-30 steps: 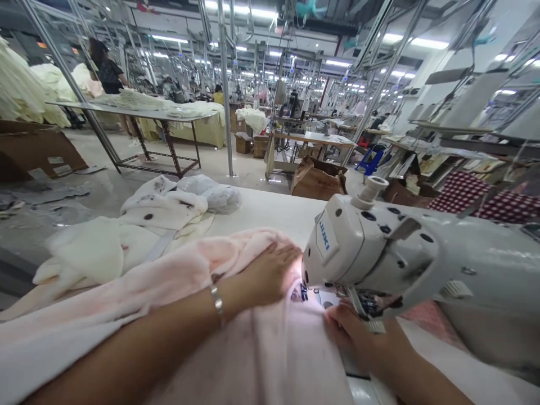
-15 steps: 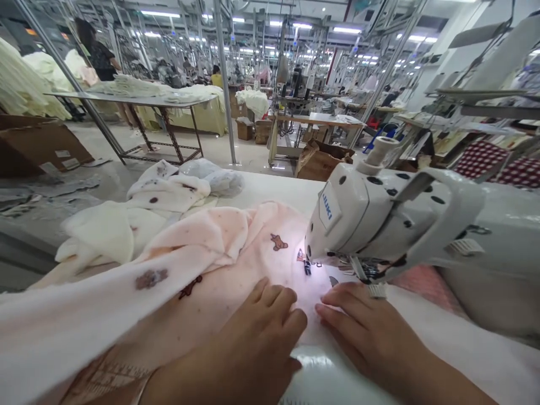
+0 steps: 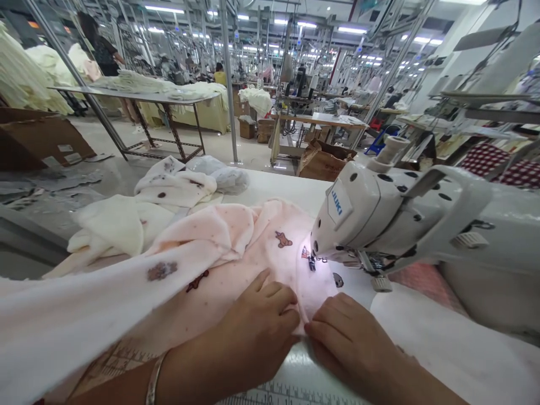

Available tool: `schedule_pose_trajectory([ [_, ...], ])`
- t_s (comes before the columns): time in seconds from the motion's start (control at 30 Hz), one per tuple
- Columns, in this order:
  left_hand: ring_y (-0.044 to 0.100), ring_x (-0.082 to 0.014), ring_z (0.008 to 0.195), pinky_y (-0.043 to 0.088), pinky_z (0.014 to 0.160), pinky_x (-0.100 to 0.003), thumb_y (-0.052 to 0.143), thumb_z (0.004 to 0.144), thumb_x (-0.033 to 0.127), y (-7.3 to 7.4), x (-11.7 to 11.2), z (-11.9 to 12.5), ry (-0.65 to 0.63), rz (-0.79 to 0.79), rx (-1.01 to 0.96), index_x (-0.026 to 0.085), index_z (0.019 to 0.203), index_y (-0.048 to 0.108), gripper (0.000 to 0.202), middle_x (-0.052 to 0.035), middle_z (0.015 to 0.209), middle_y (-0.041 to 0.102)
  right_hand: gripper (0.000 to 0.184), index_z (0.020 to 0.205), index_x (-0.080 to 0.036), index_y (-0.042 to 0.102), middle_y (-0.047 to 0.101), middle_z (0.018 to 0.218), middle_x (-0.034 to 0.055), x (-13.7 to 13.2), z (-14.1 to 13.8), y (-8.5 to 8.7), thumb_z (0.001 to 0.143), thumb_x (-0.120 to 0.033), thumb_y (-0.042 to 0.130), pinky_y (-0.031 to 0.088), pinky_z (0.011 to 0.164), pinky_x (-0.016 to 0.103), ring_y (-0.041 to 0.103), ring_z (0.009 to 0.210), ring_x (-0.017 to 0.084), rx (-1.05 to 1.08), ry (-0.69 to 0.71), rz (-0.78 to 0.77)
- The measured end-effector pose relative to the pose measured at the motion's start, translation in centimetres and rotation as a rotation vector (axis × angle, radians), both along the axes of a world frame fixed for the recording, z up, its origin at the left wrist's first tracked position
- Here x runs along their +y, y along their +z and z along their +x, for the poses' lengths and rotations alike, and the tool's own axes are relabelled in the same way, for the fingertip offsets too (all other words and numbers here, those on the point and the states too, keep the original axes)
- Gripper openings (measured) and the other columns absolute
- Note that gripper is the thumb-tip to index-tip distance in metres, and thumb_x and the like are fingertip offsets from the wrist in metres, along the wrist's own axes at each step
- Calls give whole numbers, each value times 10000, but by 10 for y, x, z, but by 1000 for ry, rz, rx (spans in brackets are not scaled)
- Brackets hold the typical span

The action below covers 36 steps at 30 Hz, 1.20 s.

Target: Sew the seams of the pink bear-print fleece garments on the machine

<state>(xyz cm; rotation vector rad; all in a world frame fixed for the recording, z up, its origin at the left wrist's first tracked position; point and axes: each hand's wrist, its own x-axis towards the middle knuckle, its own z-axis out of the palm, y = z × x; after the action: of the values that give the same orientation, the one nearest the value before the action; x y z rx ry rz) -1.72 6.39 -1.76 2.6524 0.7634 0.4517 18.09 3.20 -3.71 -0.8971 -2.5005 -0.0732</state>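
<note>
Right at the near edge of the white sewing table, beside a printed measuring scale, the person's left hand, with a thin metal bangle at the wrist, and right hand are closed on the pale pink fleece. Their curled fingers pinch a raised fold of cloth between them, though the thumbs are hidden, so the exact hold is hard to make out from here. The fleece, printed with small bear motifs, runs from the hands up to the presser foot of the JUKI sewing machine, under its lit needle area, and spills off to the left.

To do this well, I'd keep the pinch light and even, so the fold lies flat and square to the foot without stretching the pile.

Left of the fleece lies a heap of cream fleece garments, with a bundle in clear plastic just behind. Farther off stand a brown cardboard box, a steel-legged cutting table stacked with cloth, and a co-worker.
</note>
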Motion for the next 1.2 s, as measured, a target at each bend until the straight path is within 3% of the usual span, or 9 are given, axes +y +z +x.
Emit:
schedule_pose_trajectory([
  [0.1,449,-261,1160,196,1064,-538,421,906,298,0,-5,0,50,21,71,168,970,563,203,-96,1199,545,139,719,-136,594,536,637,36,-5,-1,0,801,-57,514,315,561,308,425,628,157,12,-14,-28],
  [0.2,276,-294,1321,195,1062,-563,314,932,246,-6,-4,5,77,74,132,125,1173,459,305,-153,1394,383,148,743,-124,613,541,652,50,-5,0,1,799,-37,507,327,560,305,429,636,157,36,-26,-45],
  [0.3,238,-302,1340,168,1071,-566,343,911,268,-15,15,14,59,88,124,114,1213,419,348,-161,1416,350,152,773,-137,627,546,662,47,6,6,0,832,-85,497,351,568,301,449,641,158,37,-71,-51],
  [0.5,318,-284,1299,195,1072,-504,449,847,301,-22,62,32,53,138,40,99,1217,410,423,-176,1342,433,190,954,-195,619,583,850,60,35,27,-2,891,-198,439,444,693,300,555,789,168,1,-190,-111],
  [0.73,246,-296,1325,184,1068,-530,420,866,276,-20,49,31,33,118,44,102,1183,423,362,-178,1358,392,243,951,-178,610,569,827,80,25,34,-8,897,-175,373,431,615,295,540,730,171,-22,-182,-271],
  [0.87,426,-269,1160,280,1012,-502,410,887,222,-18,50,32,29,152,15,139,988,535,181,-125,1162,537,219,938,-181,626,575,806,73,23,31,-8,892,-182,412,428,619,303,539,716,173,27,-181,-218],
  [1.0,498,-172,834,412,829,-345,432,866,127,-22,57,33,-120,195,-33,154,791,575,164,-56,896,573,216,971,-197,657,614,806,65,24,31,-8,876,-206,463,465,662,313,571,724,167,130,-178,-281],
  [1.1,472,-152,766,418,719,-278,447,851,105,-23,60,33,-168,172,-37,156,733,584,188,-42,842,566,247,904,-215,687,655,741,45,32,37,-10,873,-325,468,507,647,318,619,694,178,385,-329,-419],
  [1.2,458,-146,736,405,678,-272,441,847,95,-20,60,33,-155,161,-59,155,687,583,222,-41,840,567,384,846,-186,683,667,674,48,39,47,-13,922,-348,344,525,568,297,634,613,173,530,-516,-442],
])
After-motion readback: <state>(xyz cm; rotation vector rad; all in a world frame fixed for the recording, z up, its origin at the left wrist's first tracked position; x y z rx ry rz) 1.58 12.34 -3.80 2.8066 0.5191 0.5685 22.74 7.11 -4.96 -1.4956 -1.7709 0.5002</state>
